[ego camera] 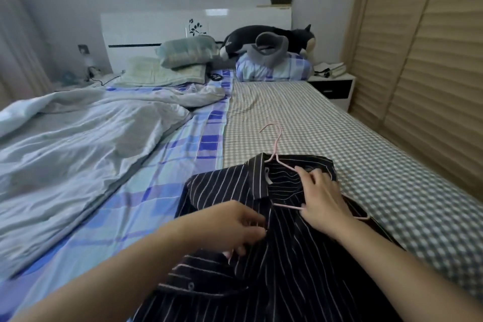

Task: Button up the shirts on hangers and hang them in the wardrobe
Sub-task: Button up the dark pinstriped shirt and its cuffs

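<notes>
Room: bedroom with a wide bed [300,117], white glossy headboard [156,26] at the far end, slatted wooden wardrobe doors [431,60] along the right.
Bedding: grey-and-white checked sheet on the right half, blue plaid sheet [167,172] in the middle, rumpled pale duvet [78,138] on the left.
Shirt: dark shirt [287,256] with thin pale stripes, lying front-up at the near end of the bed, mostly on the checked sheet.
Axis: collar points toward the headboard, hem toward the camera; stripes run the same way.
Hanger: thin pink wire hanger [274,149] inside the shirt, hook sticking out past the collar.
Fabric: soft woven cloth, creased; one small dark button shows on the near left part.
Left hand [235,227]: fingers curled onto the shirt's front edge below the collar; blurred, so the exact grip is unclear.
Right hand [321,198]: palm down, fingers spread on the open collar area, touching the hanger's wire.
</notes>
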Action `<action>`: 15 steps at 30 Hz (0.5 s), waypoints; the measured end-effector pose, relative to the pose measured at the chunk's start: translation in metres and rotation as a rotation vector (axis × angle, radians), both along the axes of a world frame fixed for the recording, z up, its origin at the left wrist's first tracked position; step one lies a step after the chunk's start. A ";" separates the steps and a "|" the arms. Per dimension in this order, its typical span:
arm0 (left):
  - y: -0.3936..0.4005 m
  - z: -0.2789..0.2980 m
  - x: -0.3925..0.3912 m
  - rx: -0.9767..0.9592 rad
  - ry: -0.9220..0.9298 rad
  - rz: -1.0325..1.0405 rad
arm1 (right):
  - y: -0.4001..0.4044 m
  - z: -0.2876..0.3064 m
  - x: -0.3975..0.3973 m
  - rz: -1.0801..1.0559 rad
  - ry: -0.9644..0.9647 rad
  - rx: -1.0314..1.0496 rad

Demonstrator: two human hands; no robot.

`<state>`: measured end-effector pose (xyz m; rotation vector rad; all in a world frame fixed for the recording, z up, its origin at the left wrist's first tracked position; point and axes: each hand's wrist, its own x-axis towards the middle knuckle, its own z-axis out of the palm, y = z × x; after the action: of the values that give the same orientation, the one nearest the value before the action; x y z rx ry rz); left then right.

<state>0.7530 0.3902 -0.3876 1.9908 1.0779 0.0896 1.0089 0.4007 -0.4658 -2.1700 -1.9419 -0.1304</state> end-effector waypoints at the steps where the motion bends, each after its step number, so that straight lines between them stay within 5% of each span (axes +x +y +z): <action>1: 0.012 -0.010 -0.009 0.281 0.072 0.059 | 0.001 -0.003 0.001 -0.001 -0.009 0.020; 3: 0.045 -0.020 -0.030 0.681 0.034 0.362 | 0.003 -0.008 0.003 0.010 0.006 0.073; 5: 0.081 -0.026 -0.052 0.718 -0.049 0.540 | 0.005 -0.009 0.003 0.037 0.060 0.147; 11: 0.127 -0.058 -0.091 -0.283 -0.423 0.651 | 0.010 0.006 0.010 0.050 0.039 0.278; 15: 0.092 -0.073 -0.123 -0.487 -0.360 0.423 | 0.012 0.005 0.017 -0.005 0.124 0.256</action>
<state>0.6297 0.4825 -0.4602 1.2382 1.1347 0.3601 1.0255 0.4130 -0.4611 -1.9689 -1.7469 -0.2260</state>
